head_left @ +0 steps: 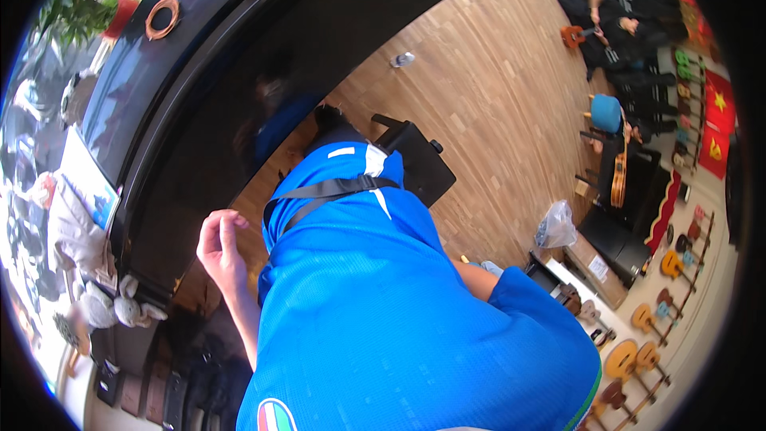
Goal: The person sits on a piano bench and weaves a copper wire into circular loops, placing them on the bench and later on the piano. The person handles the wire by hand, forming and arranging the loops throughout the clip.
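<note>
My left hand point(221, 243) is raised at my left side, close to the edge of a long glossy black piano point(199, 104). Its fingers curl in toward the thumb, and I see nothing held in them. Only a bare bit of my right arm point(476, 279) shows beyond my blue shirt point(375, 295); the right hand is out of sight behind my body. A black strap point(331, 189) with a buckle crosses my waist. Just ahead of my legs stands a black bench point(419, 166), partly covered by my clothing.
A copper-coloured coil point(152, 29) and a potted plant point(76, 0) are along the piano's far left. Grey plush toys point(132, 307) sit at its near end. Wooden floor point(471, 72) stretches right, toward a clear plastic bag point(556, 225), a blue stool point(606, 113) and wall-hung ukuleles point(622, 359).
</note>
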Action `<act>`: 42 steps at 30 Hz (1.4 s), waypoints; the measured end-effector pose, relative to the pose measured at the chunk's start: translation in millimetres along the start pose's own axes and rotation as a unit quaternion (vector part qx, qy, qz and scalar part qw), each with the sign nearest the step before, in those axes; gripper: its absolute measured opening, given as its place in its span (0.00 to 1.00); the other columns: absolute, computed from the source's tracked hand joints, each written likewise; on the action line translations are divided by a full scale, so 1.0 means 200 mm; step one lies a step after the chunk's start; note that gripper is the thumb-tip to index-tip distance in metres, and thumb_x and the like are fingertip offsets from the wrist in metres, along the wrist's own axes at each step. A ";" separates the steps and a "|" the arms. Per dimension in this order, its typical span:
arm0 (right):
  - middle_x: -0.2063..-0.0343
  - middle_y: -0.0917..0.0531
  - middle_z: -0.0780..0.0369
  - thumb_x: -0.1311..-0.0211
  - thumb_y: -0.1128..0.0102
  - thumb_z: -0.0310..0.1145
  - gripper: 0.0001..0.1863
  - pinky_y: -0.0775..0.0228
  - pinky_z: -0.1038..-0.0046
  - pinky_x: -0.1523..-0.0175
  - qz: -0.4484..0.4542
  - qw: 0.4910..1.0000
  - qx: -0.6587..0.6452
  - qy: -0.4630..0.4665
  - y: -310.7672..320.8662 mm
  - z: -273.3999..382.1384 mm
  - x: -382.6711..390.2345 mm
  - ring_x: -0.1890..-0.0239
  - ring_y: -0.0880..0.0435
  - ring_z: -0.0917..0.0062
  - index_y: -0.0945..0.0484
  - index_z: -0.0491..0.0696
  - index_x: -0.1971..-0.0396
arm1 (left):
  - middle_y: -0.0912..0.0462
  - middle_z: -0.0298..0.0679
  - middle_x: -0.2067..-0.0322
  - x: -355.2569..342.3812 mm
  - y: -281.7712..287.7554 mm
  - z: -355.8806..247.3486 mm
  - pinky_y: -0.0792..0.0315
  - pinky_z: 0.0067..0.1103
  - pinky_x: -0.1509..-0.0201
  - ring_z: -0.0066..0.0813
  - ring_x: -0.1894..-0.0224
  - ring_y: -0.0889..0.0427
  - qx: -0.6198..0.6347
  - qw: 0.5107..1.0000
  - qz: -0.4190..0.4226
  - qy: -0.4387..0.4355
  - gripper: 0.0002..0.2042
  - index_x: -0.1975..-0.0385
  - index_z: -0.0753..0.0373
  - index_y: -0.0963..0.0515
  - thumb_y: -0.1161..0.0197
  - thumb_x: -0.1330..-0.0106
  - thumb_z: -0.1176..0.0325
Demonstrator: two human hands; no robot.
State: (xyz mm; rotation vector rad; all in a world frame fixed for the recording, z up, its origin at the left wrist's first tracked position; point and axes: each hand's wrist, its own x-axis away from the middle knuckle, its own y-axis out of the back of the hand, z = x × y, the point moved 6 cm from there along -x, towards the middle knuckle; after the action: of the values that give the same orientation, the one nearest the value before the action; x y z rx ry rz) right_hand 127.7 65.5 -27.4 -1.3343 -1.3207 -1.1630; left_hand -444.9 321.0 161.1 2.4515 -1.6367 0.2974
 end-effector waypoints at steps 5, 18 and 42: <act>0.43 0.22 0.53 0.46 0.58 0.82 0.52 0.30 0.56 0.39 -0.039 0.995 -0.085 0.042 0.03 -0.28 0.36 0.43 0.22 0.63 0.27 0.47 0.41 | 0.20 0.37 0.68 -0.02 0.01 0.03 0.28 0.18 0.57 0.22 0.64 0.21 -0.009 0.997 0.076 -0.018 0.06 0.63 0.69 0.21 0.43 0.26 0.74; 0.36 0.27 0.54 0.51 0.60 0.85 0.58 0.34 0.57 0.34 0.283 0.870 -0.394 0.083 -0.91 -0.16 -0.01 0.38 0.26 0.62 0.30 0.49 0.36 | 0.18 0.37 0.64 0.06 -0.36 -0.09 0.26 0.18 0.54 0.22 0.60 0.19 -0.102 0.955 0.277 -0.008 0.04 0.61 0.68 0.19 0.37 0.31 0.76; 0.29 0.36 0.57 0.44 0.74 0.84 0.56 0.47 0.39 0.31 0.247 0.958 -0.142 0.039 -0.36 0.67 0.34 0.28 0.38 0.60 0.39 0.54 0.29 | 0.20 0.41 0.67 -0.01 -1.16 -0.07 0.27 0.23 0.64 0.30 0.66 0.19 -0.419 0.771 0.479 0.035 0.10 0.56 0.62 0.13 0.31 0.36 0.69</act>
State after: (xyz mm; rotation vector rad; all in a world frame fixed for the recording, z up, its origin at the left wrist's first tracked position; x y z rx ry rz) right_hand 59.1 209.7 17.8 -1.6851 -0.7126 -1.0591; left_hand -231.8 413.6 165.4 0.8432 -2.1846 -0.2081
